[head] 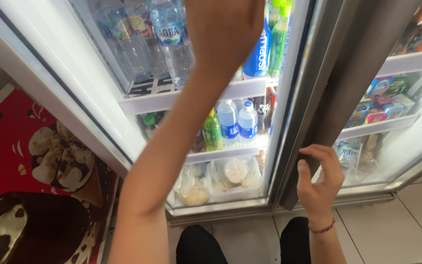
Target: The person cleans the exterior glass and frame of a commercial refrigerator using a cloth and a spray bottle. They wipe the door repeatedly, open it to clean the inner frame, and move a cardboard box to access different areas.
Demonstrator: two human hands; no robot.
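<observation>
My left hand point(223, 29) is raised into the open glass-door fridge at the upper shelf point(240, 89). I see it from the back, between a clear water bottle point(172, 39) and a blue bottle point(257, 54). Its fingers are hidden, so whether it holds anything is unclear. My right hand point(318, 178), with a red thread bracelet at the wrist, curls its fingers around the edge of the grey metal door post point(333, 98) low down. Small water bottles point(238, 122) and a green bottle point(212, 132) stand on the middle shelf.
Clear bags of food point(221, 178) lie on the bottom shelf. Green-capped bottles point(279, 34) stand at the top right. A second compartment on the right holds small drink cartons point(382, 102). A red ice-cream freezer panel point(35, 161) is at left. My black-clad knees point(199, 247) are over the tiled floor point(391, 230).
</observation>
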